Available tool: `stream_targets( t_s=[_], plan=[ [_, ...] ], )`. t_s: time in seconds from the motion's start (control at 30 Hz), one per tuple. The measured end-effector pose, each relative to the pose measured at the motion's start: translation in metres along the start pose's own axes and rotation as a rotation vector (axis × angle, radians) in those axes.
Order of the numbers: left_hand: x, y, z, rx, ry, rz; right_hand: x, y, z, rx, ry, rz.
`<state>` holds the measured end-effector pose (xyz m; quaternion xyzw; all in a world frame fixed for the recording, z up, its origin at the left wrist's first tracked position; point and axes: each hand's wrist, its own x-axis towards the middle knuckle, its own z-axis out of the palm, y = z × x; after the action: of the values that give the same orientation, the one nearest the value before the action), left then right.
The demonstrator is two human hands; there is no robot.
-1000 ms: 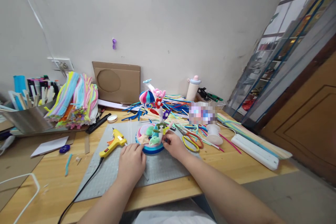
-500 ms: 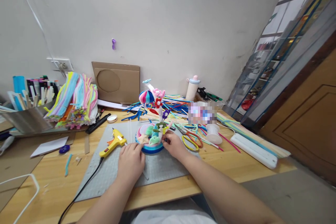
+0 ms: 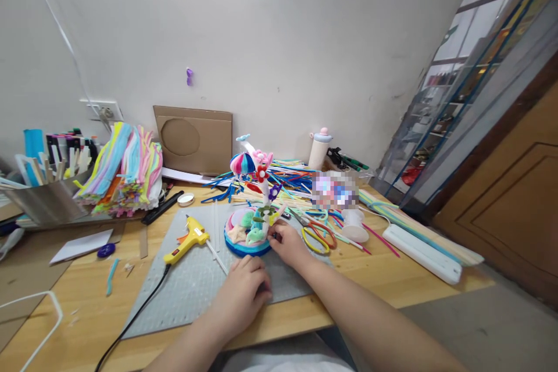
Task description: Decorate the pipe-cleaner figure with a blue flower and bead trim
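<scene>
A pipe-cleaner ornament (image 3: 248,249) stands on the cutting mat (image 3: 192,296). Its round base has a blue rim, with a white stem, small flowers and a striped balloon shape above. My right hand (image 3: 290,244) grips the base's right edge between thumb and bent fingers; a small dark spot shows at the fingertips, too small to name. In front of the base, my left hand (image 3: 244,290) rests on the mat, apart from the ornament. Its fingers are loosely bent, with a gap beside the thumb, and nothing shows in them. Left of the base lies a yellow glue gun (image 3: 189,239) with a glue stick in its back.
Scissors (image 3: 320,237) and a clear spool (image 3: 354,225) lie to the right, near a white power strip (image 3: 422,253). Loose pipe cleaners (image 3: 296,177) spread behind the ornament. Bundled pipe cleaners (image 3: 124,168) and a metal holder (image 3: 50,200) stand left. A bottle (image 3: 319,150) is at the back.
My left hand has come away from the front left of the base, moving right and toward me. The right hand stays at the base's right edge.
</scene>
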<state>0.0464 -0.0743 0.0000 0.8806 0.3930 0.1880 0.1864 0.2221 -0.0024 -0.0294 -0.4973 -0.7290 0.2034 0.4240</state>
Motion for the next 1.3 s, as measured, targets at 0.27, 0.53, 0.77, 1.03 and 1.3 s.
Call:
stream_targets(
  t_s=[0.27,0.53,0.77,1.03,1.3],
  plan=[
    [0.007,-0.019,-0.006,0.113,0.138,-0.123,0.001,0.000,0.000,0.009,-0.006,-0.007],
    [0.016,-0.034,-0.015,0.333,0.204,-0.010,0.001,-0.001,-0.001,0.012,-0.009,-0.012],
    [0.023,-0.039,-0.016,0.434,0.159,0.139,0.001,0.001,0.000,0.018,-0.001,-0.011],
    [0.024,-0.035,-0.014,0.489,0.171,0.120,0.000,0.002,0.002,0.022,0.007,-0.008],
    [0.013,-0.042,-0.019,0.383,0.215,-0.042,0.000,-0.001,-0.001,0.014,-0.002,-0.008]
  ],
)
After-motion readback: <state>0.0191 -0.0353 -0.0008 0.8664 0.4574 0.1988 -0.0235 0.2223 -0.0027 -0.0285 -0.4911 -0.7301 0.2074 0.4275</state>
